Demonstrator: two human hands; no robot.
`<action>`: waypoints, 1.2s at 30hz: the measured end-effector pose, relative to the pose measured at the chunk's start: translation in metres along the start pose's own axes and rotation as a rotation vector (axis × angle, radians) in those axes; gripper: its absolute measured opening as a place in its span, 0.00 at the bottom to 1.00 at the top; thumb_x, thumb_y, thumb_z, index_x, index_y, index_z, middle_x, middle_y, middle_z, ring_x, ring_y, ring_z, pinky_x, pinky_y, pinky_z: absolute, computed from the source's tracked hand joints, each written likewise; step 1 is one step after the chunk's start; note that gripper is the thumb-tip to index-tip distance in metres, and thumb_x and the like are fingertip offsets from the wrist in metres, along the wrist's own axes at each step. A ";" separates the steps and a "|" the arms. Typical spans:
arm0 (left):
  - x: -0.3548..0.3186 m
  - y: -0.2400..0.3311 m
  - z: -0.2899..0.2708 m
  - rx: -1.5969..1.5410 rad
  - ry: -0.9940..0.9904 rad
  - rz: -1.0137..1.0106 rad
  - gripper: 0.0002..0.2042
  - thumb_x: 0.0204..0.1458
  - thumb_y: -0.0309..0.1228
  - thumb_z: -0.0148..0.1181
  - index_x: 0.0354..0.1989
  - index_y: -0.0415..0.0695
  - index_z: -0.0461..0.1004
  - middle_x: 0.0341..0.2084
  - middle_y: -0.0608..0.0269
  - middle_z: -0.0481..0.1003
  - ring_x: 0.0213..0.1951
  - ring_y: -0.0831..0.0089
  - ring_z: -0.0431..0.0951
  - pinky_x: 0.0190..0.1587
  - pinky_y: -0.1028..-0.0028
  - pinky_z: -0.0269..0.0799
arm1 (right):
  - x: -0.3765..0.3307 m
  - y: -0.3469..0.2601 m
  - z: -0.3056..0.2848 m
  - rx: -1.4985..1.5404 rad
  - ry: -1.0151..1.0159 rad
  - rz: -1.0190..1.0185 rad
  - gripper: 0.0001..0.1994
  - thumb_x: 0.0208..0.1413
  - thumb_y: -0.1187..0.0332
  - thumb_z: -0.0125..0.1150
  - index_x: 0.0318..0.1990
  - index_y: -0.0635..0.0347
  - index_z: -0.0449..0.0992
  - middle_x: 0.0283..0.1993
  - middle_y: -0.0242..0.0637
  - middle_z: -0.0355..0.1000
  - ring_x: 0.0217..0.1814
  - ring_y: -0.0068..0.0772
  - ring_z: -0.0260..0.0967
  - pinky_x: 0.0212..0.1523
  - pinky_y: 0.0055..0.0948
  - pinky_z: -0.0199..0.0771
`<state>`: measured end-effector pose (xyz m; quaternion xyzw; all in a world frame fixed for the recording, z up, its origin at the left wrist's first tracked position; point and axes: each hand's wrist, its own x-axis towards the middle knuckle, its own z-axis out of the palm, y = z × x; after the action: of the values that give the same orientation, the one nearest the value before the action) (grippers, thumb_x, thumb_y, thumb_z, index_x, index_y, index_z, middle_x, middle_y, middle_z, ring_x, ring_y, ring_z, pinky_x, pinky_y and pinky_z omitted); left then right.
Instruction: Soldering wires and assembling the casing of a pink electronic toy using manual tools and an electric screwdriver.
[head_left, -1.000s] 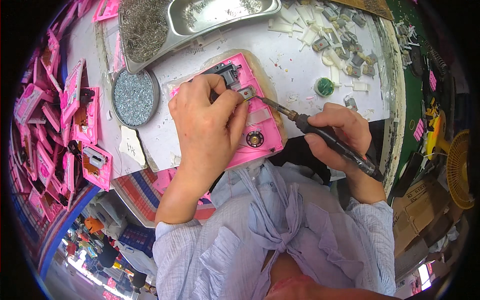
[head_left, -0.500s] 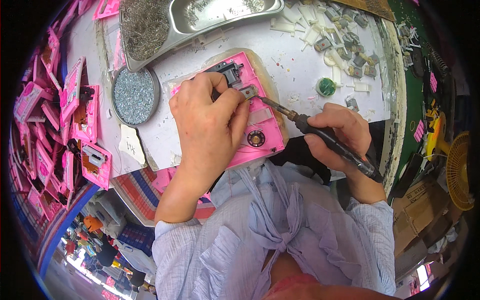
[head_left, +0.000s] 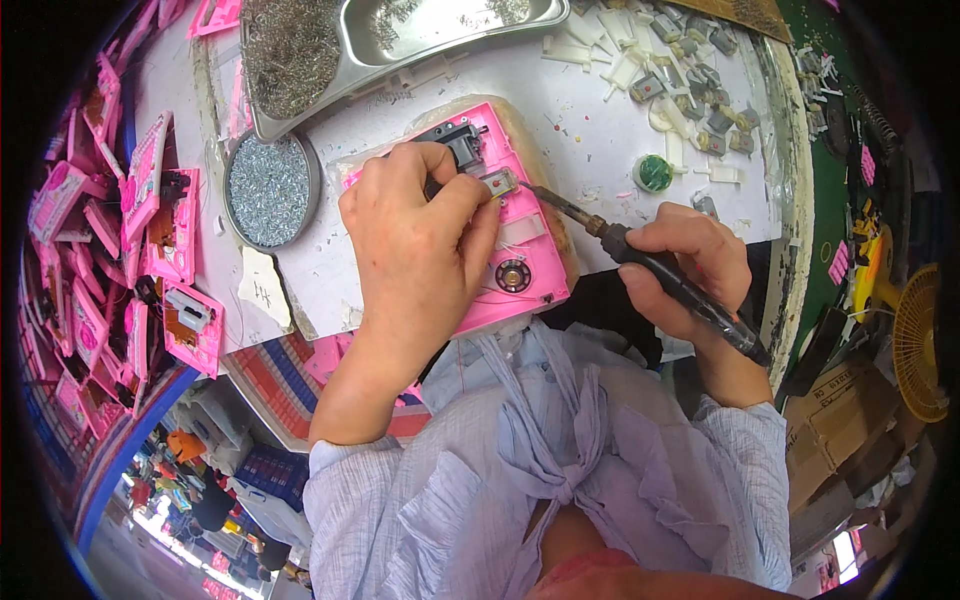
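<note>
A soldering iron [head_left: 655, 262] with a dark handle lies in my right hand [head_left: 695, 255], which is closed round it. Its thin tip points left and ends beside a small metal motor [head_left: 499, 182] in an open pink plastic casing [head_left: 525, 150]. My left hand [head_left: 415, 225] rests over the casing's left part, thumb and fingers pinched together next to the motor. What they pinch is hidden by the fingers. A black plastic mechanism [head_left: 463, 143] sits in the casing above the motor, and a round speaker [head_left: 513, 276] lies in its lower part.
A round dish [head_left: 268, 190] of small screws stands left of the casing. Behind it is a metal tray [head_left: 455, 25] with springs. Several small motors in white holders [head_left: 710, 110] lie at the far right, near a small green pot [head_left: 652, 174]. Pink casings [head_left: 150, 200] pile up at left.
The soldering iron has moved slightly right with my right hand, its tip drawing back a little from the motor. My left hand stays almost where it was.
</note>
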<state>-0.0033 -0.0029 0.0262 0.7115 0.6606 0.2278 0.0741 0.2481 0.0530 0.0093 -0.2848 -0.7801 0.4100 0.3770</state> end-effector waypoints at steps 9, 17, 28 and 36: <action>0.000 0.002 -0.001 -0.008 -0.011 -0.008 0.07 0.42 0.28 0.70 0.29 0.46 0.78 0.35 0.62 0.71 0.40 0.60 0.71 0.43 0.60 0.60 | 0.000 0.001 0.000 0.014 0.001 0.003 0.14 0.48 0.72 0.75 0.42 0.61 0.79 0.22 0.33 0.72 0.18 0.28 0.67 0.20 0.26 0.63; 0.000 0.004 -0.001 0.015 -0.029 -0.020 0.07 0.43 0.29 0.71 0.29 0.46 0.78 0.35 0.63 0.71 0.41 0.61 0.71 0.45 0.60 0.60 | 0.000 0.002 -0.004 0.019 0.005 -0.004 0.14 0.47 0.73 0.75 0.42 0.61 0.79 0.22 0.33 0.72 0.19 0.28 0.68 0.20 0.26 0.64; -0.006 -0.003 0.001 -0.020 0.103 0.040 0.08 0.47 0.28 0.72 0.37 0.49 0.83 0.30 0.68 0.76 0.34 0.68 0.74 0.43 0.66 0.61 | -0.001 0.005 -0.006 0.033 0.036 0.014 0.15 0.47 0.73 0.75 0.42 0.62 0.79 0.24 0.34 0.73 0.20 0.27 0.70 0.21 0.24 0.65; -0.006 -0.009 0.009 -0.018 0.164 0.129 0.10 0.46 0.24 0.73 0.39 0.48 0.84 0.29 0.69 0.79 0.32 0.71 0.75 0.45 0.71 0.62 | 0.008 0.010 0.001 0.033 0.062 -0.034 0.15 0.48 0.73 0.75 0.43 0.62 0.79 0.24 0.33 0.73 0.19 0.25 0.68 0.21 0.23 0.64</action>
<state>-0.0073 -0.0055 0.0134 0.7307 0.6153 0.2957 0.0113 0.2443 0.0637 0.0027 -0.2780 -0.7659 0.4074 0.4125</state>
